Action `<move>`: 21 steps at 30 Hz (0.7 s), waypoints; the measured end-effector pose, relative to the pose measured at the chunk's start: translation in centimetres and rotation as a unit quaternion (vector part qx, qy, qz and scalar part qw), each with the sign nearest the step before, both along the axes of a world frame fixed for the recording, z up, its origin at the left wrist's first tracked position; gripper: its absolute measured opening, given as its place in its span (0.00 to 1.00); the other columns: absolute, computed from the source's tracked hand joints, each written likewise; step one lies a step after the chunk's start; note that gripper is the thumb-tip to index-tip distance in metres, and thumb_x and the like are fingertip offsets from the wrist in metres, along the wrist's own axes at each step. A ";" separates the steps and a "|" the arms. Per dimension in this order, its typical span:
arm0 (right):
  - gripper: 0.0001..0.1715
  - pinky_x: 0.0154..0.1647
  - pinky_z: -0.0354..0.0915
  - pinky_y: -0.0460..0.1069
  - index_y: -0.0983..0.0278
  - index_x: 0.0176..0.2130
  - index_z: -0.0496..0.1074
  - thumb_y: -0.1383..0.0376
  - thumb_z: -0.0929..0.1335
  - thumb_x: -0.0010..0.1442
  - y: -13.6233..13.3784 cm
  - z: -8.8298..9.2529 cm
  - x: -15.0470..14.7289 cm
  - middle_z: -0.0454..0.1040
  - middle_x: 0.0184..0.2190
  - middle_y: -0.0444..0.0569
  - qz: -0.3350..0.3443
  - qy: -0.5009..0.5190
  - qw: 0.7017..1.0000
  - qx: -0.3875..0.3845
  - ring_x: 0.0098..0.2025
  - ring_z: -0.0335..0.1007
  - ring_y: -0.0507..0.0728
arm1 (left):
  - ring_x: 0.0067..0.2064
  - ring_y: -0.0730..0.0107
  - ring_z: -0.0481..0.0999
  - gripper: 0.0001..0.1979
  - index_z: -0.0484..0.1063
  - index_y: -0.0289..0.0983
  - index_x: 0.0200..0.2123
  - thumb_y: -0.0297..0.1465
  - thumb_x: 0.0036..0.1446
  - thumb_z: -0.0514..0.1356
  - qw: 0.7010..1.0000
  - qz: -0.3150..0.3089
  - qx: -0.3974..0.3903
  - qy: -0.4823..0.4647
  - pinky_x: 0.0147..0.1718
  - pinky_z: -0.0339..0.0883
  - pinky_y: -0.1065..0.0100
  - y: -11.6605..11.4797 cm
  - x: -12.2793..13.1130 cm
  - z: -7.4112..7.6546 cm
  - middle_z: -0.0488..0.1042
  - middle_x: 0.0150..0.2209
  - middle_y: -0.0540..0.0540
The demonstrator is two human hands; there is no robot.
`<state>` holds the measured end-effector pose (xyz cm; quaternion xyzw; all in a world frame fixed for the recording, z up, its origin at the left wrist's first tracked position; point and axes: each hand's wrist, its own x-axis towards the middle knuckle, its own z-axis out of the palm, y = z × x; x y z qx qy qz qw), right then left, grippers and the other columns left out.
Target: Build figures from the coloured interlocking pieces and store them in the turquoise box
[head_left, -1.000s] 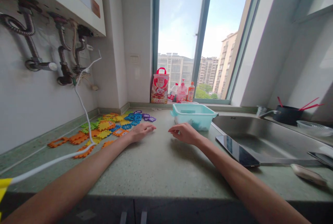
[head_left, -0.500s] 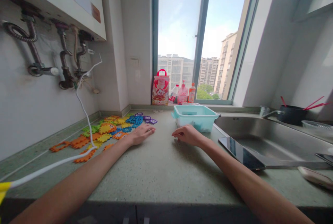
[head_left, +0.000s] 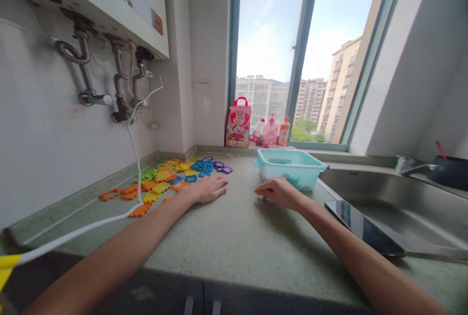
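Flat on the counter [head_left: 226, 242] rests my left hand [head_left: 208, 188], palm down with the fingers spread a little and nothing in it. Just beyond and to its left is a spread of flat, notched puzzle pieces [head_left: 161, 188] in orange, yellow, green, blue and purple. My right hand [head_left: 280, 193] is on the counter in front of a light-blue plastic basin [head_left: 292, 173]. Its fingers are loosely bent, the thumb side partly hidden, and no object shows in it. A gap of bare counter separates the two hands.
A white cable [head_left: 135, 154] hangs down across the puzzle pieces. To the right, a dark-screened tablet or phone [head_left: 361, 227] lies on the edge of the steel sink [head_left: 413, 203]. A red-handled bag [head_left: 238, 127] and several bottles [head_left: 270, 132] stand by the window.
The view has turned to the left, so everything sits farther right in the picture. Both hands keep about the same place on the counter.
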<state>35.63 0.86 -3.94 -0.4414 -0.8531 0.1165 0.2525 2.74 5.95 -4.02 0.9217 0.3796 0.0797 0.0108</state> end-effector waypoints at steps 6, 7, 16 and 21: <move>0.21 0.29 0.62 0.47 0.63 0.36 0.86 0.54 0.67 0.67 -0.7 0.8 -0.1 0.81 0.26 0.48 0.013 -0.041 0.999 0.022 0.27 0.72 0.55 | 0.60 0.55 0.73 0.20 0.76 0.43 0.58 0.36 0.72 0.50 0.998 0.001 0.062 -0.011 0.60 0.63 0.58 1.1 -0.3 -0.3 0.76 0.60 0.42; 0.22 0.29 0.62 0.47 0.62 0.35 0.86 0.53 0.67 0.67 -0.8 0.9 -0.1 0.81 0.26 0.48 0.011 -0.043 0.999 0.023 0.27 0.71 0.55 | 0.60 0.54 0.73 0.20 0.77 0.42 0.57 0.35 0.71 0.50 0.997 0.014 0.073 -0.006 0.60 0.63 0.57 1.3 -0.4 -0.4 0.77 0.59 0.41; 0.23 0.31 0.58 0.47 0.67 0.34 0.84 0.54 0.67 0.68 -1.1 1.4 0.0 0.80 0.27 0.50 0.011 -0.057 0.998 -0.003 0.27 0.67 0.53 | 0.69 0.40 0.62 0.36 0.64 0.36 0.70 0.53 0.70 0.48 0.963 0.249 0.074 0.064 0.64 0.57 0.44 2.3 -0.9 -0.5 0.62 0.70 0.30; 0.24 0.31 0.58 0.47 0.67 0.33 0.82 0.53 0.66 0.67 -1.1 1.5 0.1 0.79 0.26 0.49 0.006 -0.054 0.999 -0.008 0.28 0.67 0.53 | 0.66 0.39 0.66 0.38 0.64 0.36 0.70 0.55 0.69 0.46 0.962 0.259 0.048 0.069 0.63 0.59 0.44 2.1 -0.5 -0.4 0.66 0.67 0.29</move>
